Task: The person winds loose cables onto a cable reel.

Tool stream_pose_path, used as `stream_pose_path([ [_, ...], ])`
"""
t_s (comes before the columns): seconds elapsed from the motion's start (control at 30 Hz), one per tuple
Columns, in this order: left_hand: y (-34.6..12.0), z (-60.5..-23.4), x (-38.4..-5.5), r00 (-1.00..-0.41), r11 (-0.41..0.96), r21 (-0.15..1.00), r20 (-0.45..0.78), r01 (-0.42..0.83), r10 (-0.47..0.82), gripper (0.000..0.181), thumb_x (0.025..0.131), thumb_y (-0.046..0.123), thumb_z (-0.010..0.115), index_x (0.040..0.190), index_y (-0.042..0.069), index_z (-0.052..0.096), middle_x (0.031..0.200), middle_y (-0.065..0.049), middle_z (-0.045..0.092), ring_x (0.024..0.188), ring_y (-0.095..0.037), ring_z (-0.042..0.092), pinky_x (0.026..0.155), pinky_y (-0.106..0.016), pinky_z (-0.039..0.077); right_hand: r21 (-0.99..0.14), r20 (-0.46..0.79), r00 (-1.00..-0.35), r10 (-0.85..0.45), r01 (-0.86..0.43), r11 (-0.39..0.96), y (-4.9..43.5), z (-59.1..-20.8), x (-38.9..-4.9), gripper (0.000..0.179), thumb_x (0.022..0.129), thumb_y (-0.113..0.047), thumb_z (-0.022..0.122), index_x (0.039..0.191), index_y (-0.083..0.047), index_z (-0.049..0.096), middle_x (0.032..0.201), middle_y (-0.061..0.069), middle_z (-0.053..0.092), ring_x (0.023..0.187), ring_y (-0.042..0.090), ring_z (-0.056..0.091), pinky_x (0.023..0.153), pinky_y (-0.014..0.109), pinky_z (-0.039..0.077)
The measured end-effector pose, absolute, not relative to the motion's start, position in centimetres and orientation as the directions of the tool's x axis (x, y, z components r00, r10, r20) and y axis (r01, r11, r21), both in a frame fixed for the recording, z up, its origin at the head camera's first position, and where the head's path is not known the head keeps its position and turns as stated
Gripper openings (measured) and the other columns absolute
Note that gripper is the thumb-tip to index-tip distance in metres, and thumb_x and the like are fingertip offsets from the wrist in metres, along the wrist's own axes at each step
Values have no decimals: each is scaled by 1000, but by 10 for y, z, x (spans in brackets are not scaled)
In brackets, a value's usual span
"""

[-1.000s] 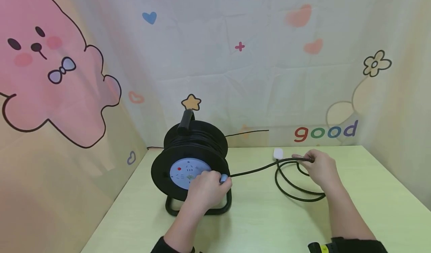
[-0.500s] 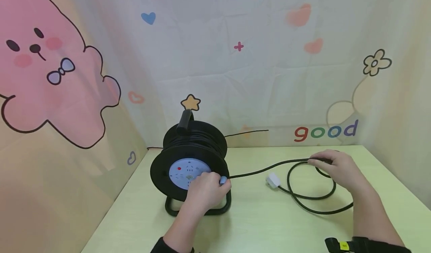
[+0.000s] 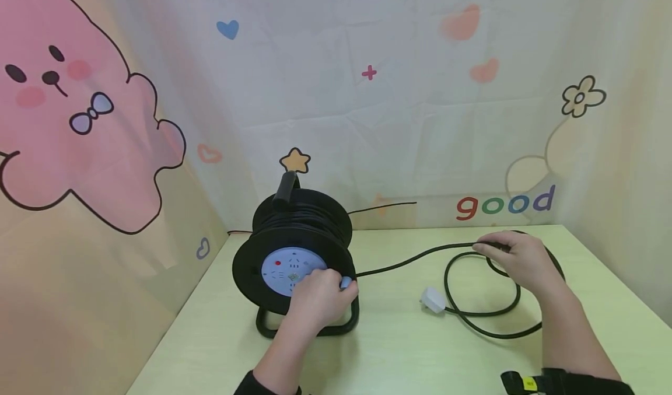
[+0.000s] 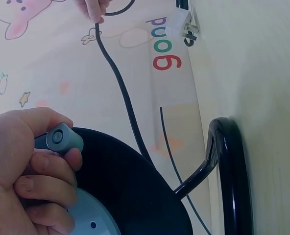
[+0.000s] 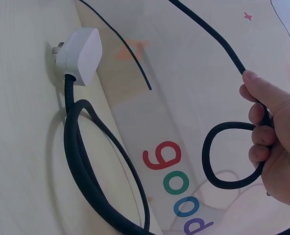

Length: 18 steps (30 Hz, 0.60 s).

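Observation:
A black cable reel point(image 3: 294, 237) stands on its tube frame, with a light-blue socket panel point(image 3: 286, 265) on its front. My left hand point(image 3: 317, 299) grips the small blue-grey crank knob point(image 4: 64, 139) at the reel's right edge, fingers curled round it. A black cable point(image 3: 404, 262) runs from the reel to the right. My right hand point(image 3: 520, 258) pinches that cable between thumb and fingers, as the right wrist view also shows. Beyond this hand the cable falls in loose loops to a white plug point(image 3: 433, 299) on the table.
The pale table point(image 3: 399, 336) bears the reel on the left and the cable loops on the right. Behind it hangs a printed curtain point(image 3: 336, 109). A thin dark wire point(image 3: 385, 208) sticks out behind the reel. The frame's foot point(image 4: 233, 181) rests on the table.
My right hand moved rightward along the cable, then slightly back left. The plug and loops shifted toward the front of the table. My left hand stays on the knob.

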<state>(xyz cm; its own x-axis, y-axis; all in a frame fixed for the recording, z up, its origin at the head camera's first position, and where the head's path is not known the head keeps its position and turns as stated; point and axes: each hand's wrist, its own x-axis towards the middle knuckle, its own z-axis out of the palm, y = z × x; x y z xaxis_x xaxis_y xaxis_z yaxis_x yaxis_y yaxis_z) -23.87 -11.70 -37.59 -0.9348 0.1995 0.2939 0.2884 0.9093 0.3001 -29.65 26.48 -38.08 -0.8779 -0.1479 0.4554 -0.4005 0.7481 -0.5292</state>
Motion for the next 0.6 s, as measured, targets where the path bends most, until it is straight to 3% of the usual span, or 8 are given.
stream_pose_path([
  [0.3,-116,-378,-240,-945,914,301,264,271,193,44,82,32,52,48,17,28,50,6,19,45,-12,20,40,-29,19,-568,411,-897,-160,-389,725,256,-382,-299,35,92,-48,59,105,-17,71,106,8,68,103,29,57,84,55,45],
  [0.6,-123,-389,-241,-966,938,256,174,232,191,38,82,33,55,53,17,37,55,4,32,48,-14,35,42,-30,27,-582,396,-895,-204,-417,698,237,-390,-303,34,91,-46,61,102,-16,72,100,3,69,96,24,60,81,51,48],
])
